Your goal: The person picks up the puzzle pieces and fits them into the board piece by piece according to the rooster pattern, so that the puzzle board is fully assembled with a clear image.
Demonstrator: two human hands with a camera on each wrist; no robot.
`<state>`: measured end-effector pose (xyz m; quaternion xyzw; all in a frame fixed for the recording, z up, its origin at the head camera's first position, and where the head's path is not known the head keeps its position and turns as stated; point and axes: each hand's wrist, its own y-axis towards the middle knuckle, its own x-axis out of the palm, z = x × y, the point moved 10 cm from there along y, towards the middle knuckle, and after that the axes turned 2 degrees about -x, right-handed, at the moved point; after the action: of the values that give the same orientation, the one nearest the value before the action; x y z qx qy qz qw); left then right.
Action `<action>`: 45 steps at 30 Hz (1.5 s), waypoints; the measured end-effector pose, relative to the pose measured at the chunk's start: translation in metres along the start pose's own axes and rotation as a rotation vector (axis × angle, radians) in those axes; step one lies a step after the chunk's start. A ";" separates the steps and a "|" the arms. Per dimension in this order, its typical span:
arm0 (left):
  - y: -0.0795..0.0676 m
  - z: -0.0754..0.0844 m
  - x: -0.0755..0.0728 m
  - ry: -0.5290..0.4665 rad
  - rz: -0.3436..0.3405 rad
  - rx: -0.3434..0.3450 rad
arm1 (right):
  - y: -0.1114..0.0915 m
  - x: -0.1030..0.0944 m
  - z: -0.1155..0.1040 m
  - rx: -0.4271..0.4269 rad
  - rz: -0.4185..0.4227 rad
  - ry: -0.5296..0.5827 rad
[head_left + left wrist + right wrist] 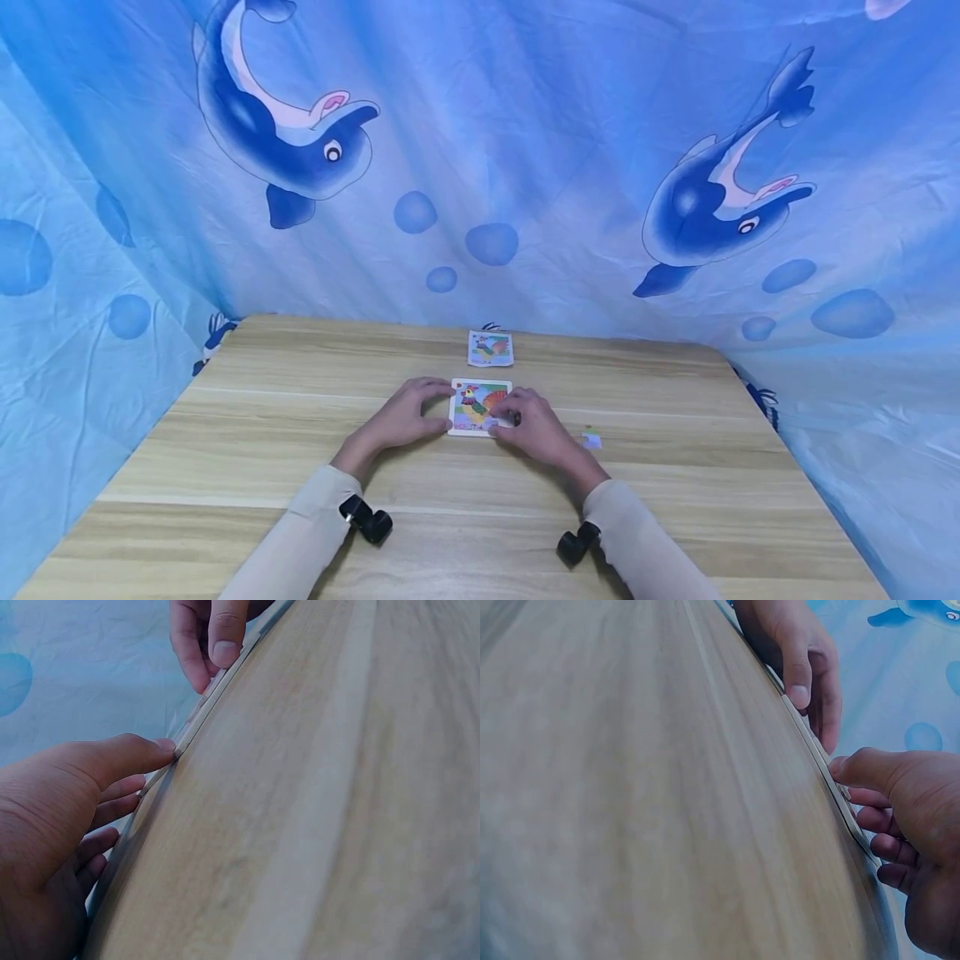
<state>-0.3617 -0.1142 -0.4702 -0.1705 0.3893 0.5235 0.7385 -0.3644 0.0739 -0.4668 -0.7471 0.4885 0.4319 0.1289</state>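
A small white-framed jigsaw puzzle with a colourful rooster picture lies flat on the table. My left hand holds its left side, thumb at the near corner and fingers around the far one. In the left wrist view that thumb touches the frame's edge. My right hand is over the lower right part of the picture, with thumb and fingers bent together. Between them in the right wrist view a small puzzle piece shows, partly hidden. The fingers cover the picture's lower right area.
Behind the puzzle lies a paper card with the same rooster picture. A loose puzzle piece rests to the right of my right hand. The wooden table ends at a blue dolphin-print curtain.
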 end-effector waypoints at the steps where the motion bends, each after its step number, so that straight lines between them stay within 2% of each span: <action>1: 0.000 0.000 0.000 0.002 0.000 -0.001 | 0.000 0.000 0.000 0.002 -0.002 0.000; 22: 0.001 0.000 -0.001 0.004 -0.001 -0.003 | 0.002 0.000 -0.003 -0.009 -0.001 -0.030; 32: 0.002 -0.002 0.001 0.004 0.001 -0.005 | 0.002 -0.002 -0.006 -0.012 0.002 -0.011; 41: 0.003 -0.004 0.002 0.011 -0.002 0.000 | 0.005 0.002 -0.021 -0.095 0.029 0.061; 45: 0.003 -0.003 0.002 0.019 0.003 0.005 | 0.008 0.007 -0.024 -0.101 0.014 0.065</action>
<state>-0.3655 -0.1142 -0.4733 -0.1731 0.3977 0.5220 0.7344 -0.3573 0.0508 -0.4561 -0.7630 0.4752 0.4322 0.0722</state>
